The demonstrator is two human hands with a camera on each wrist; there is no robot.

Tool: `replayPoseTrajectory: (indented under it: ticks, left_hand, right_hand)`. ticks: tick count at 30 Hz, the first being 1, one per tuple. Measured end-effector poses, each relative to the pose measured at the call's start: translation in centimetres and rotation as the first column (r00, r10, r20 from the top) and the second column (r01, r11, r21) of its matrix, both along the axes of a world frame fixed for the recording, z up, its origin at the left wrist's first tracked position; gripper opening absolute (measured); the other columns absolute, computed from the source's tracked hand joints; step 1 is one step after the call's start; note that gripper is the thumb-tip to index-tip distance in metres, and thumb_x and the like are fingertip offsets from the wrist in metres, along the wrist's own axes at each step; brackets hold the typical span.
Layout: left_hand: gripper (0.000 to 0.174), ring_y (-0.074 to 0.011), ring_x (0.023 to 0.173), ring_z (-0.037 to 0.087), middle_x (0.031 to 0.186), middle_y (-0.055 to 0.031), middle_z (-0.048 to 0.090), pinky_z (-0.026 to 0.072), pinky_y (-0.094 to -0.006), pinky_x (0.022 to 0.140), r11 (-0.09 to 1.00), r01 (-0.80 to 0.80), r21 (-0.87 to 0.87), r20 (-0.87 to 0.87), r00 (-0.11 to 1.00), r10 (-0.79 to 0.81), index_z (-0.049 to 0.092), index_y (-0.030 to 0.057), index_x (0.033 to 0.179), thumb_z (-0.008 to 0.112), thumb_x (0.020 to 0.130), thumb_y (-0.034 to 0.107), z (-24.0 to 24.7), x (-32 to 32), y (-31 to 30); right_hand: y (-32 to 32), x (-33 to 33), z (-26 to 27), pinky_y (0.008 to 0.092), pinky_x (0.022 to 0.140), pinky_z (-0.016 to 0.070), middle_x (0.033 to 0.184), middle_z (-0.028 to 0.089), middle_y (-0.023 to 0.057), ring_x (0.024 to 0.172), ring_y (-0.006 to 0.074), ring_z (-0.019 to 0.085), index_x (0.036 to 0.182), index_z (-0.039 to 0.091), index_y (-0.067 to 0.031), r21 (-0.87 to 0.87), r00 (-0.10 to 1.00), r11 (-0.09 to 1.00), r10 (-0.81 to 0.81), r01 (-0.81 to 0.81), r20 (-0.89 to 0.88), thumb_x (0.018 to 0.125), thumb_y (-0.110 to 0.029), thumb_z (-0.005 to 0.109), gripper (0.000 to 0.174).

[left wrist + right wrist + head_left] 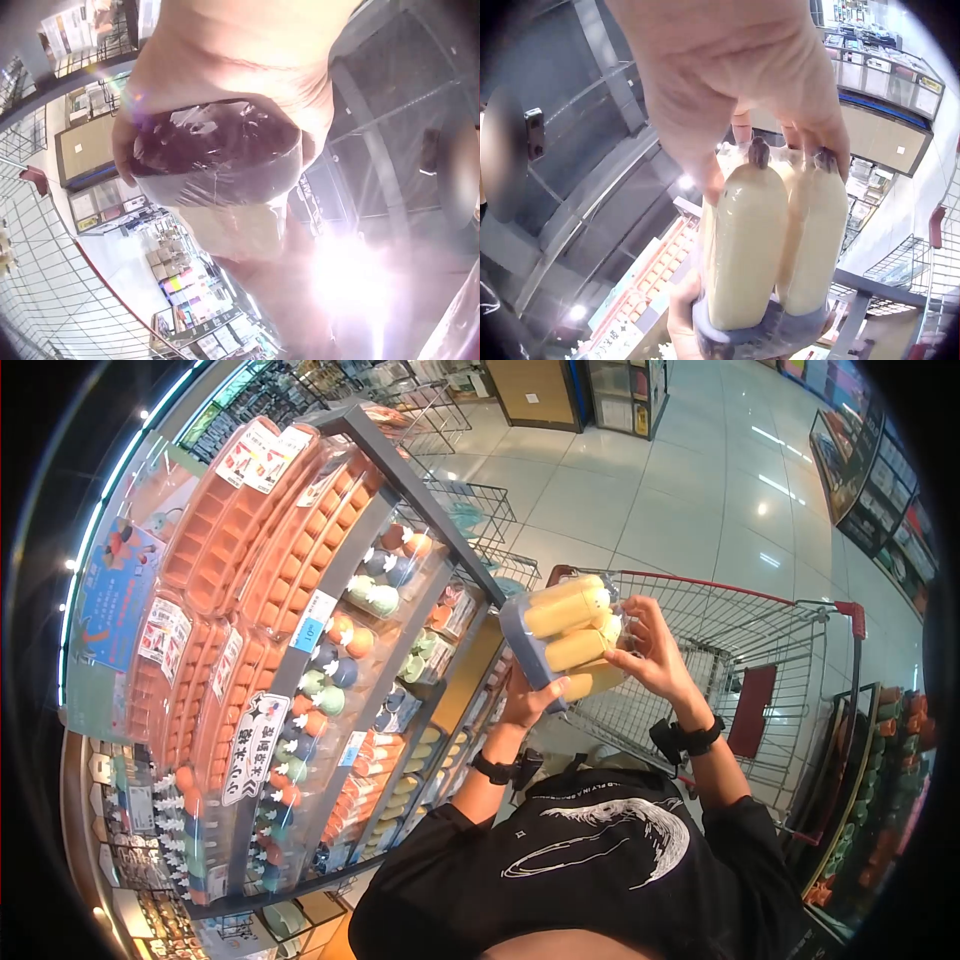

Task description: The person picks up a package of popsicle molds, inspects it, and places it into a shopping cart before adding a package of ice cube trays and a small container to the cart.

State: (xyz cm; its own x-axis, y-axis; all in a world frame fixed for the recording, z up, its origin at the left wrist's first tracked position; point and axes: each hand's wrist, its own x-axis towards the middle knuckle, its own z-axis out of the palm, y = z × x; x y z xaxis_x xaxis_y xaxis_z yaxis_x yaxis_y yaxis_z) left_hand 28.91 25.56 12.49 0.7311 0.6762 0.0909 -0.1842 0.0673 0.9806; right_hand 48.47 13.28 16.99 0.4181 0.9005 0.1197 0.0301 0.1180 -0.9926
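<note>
A clear-wrapped pack of yellow bottle-shaped pieces [575, 622] with a blue-grey base is held in both hands above the cart's near end. My left hand [527, 705] grips the base, its fingers and thumb round the sides; the left wrist view shows the dark underside [217, 142] against the palm. My right hand [655, 655] pinches the wrapped far end with thumb and fingers. In the right wrist view, two pale yellow pieces [748, 247] stand in the blue-grey base [780, 337], under the right hand [742, 90].
A red-edged wire shopping cart [700, 630] stands in front and to the right. Shelving on the left holds orange trays [225, 510] and packs of coloured items [325, 680]. Pale floor tiles [690, 490] stretch beyond, with more shelves [880, 510] at the right.
</note>
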Motion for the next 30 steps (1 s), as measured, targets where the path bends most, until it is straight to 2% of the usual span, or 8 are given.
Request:
replayPoseTrajectory:
  ticks: [6,8,10,11,16,20,25,30]
  left_hand:
    - [0.080,-0.0266,0.123,0.050,0.133,-0.0155,0.046,0.0414,-0.0409,0.105,0.997,0.071,0.006,-0.026,0.997,-0.071,0.026,0.0023,0.141,0.067,0.073,0.004,0.5,-0.6,0.3]
    - [0.081,-0.0270,0.123,0.050,0.133,-0.0157,0.046,0.0423,-0.0421,0.105,0.996,0.084,0.005,-0.004,0.996,-0.084,0.025,0.0025,0.142,0.068,0.073,0.004,1.1,-0.4,-0.1]
    - [0.081,-0.0271,0.122,0.051,0.134,-0.0158,0.045,0.0435,-0.0417,0.103,0.998,0.037,0.052,0.008,0.999,-0.037,0.025,0.0024,0.142,0.068,0.073,0.004,1.3,-0.5,-0.5]
    - [0.077,-0.0265,0.120,0.053,0.131,-0.0156,0.048,0.0442,-0.0409,0.102,0.997,0.027,0.077,0.022,0.999,-0.028,0.029,0.0012,0.141,0.066,0.074,0.005,1.4,-0.3,-0.5]
    - [0.072,-0.0251,0.115,0.056,0.123,-0.0147,0.056,0.0449,-0.0378,0.100,0.996,0.073,0.043,-0.114,0.991,-0.068,0.036,-0.0009,0.138,0.066,0.074,0.008,3.5,-0.5,-1.0]
    - [0.083,-0.0238,0.124,0.047,0.134,-0.0133,0.046,0.0393,-0.0384,0.105,0.981,0.182,0.063,-0.065,0.982,-0.178,0.030,0.0007,0.143,0.071,0.072,0.011,3.4,-0.9,-0.4]
    - [0.082,-0.0231,0.125,0.045,0.133,-0.0122,0.046,0.0375,-0.0375,0.105,0.993,0.111,0.047,0.000,0.994,-0.111,0.030,0.0013,0.143,0.072,0.073,0.011,3.1,-0.9,-1.3]
    - [0.083,-0.0220,0.124,0.045,0.133,-0.0111,0.046,0.0382,-0.0371,0.104,0.993,0.073,-0.091,-0.065,0.995,-0.079,0.030,0.0014,0.143,0.072,0.073,0.013,1.6,-1.4,-1.8]
  right_hand:
    - [-0.1,0.2,-1.2,0.0373,0.092,0.0479,0.127,0.046,0.0098,0.110,0.0201,0.054,0.129,0.038,-0.0069,0.156,0.999,0.987,0.035,-0.032,-0.021,0.077,-0.011,0.080,0.067]
    - [-0.4,0.4,-0.5,0.0378,0.094,0.0466,0.125,0.048,0.0096,0.111,0.0225,0.053,0.124,0.045,-0.0051,0.124,0.995,0.991,-0.059,0.049,0.078,0.073,-0.015,0.083,0.065]
    - [-0.6,0.8,0.3,0.0374,0.095,0.0455,0.121,0.050,0.0111,0.112,0.0252,0.053,0.118,0.051,-0.0042,0.167,0.895,0.981,-0.163,0.101,0.414,0.069,-0.021,0.085,0.062]
    - [-0.7,0.5,1.2,0.0355,0.089,0.0457,0.109,0.053,0.0110,0.102,0.0247,0.054,0.112,0.054,-0.0038,0.201,0.868,0.969,-0.222,0.145,0.445,0.066,-0.024,0.086,0.060]
    - [-1.2,0.9,1.1,0.0306,0.069,0.0433,0.088,0.051,0.0036,0.078,0.0168,0.048,0.101,0.052,-0.0044,0.158,0.901,0.979,-0.183,0.130,0.394,0.061,-0.026,0.090,0.059]
    - [-1.6,0.9,1.2,0.0260,0.062,0.0415,0.077,0.048,-0.0019,0.069,0.0102,0.044,0.089,0.048,-0.0084,0.041,0.971,0.994,-0.107,0.100,0.216,0.056,-0.025,0.093,0.058]
    - [-1.5,0.1,1.2,0.0242,0.065,0.0451,0.088,0.050,0.0008,0.075,0.0100,0.048,0.100,0.050,-0.0055,0.137,0.983,0.986,-0.115,0.096,0.142,0.062,-0.015,0.089,0.055]
    - [-1.1,-0.4,1.7,0.0257,0.068,0.0476,0.092,0.051,0.0018,0.078,0.0097,0.050,0.105,0.050,-0.0035,0.202,0.966,0.977,-0.119,0.073,0.230,0.062,-0.009,0.087,0.057]
